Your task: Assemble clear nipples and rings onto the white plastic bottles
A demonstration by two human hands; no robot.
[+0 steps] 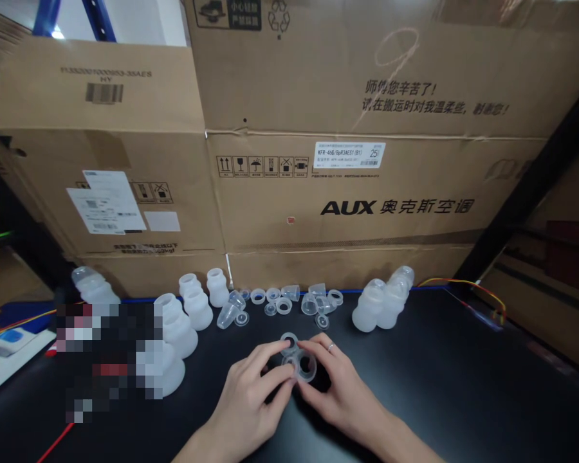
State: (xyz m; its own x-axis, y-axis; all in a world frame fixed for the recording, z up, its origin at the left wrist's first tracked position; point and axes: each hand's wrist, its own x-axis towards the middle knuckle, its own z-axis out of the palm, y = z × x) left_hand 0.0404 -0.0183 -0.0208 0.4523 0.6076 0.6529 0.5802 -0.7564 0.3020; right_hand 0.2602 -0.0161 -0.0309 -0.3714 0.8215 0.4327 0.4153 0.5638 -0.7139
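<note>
Near the middle of the black tabletop, my two hands meet around a small group of clear plastic pieces. My left hand [253,389] has its fingertips closed on a small clear plastic cap [289,366]; its index finger touches another clear ring [285,335] just above. My right hand [340,382], with a ring on one finger, pinches a larger clear plastic ring [313,369] from its right side. The pieces lie close together and fingertips partly cover them. Beyond the hands are loose clear cups [309,304], white-edged rings [284,306] and small round discs [322,321].
White ribbed bottles [174,331] stand in a row at the left, and more frosted bottles [370,307] at the right. A large cardboard box [395,238] walls off the back. Wires [468,280] run along the right rear. A blurred patch [101,360] covers the left side.
</note>
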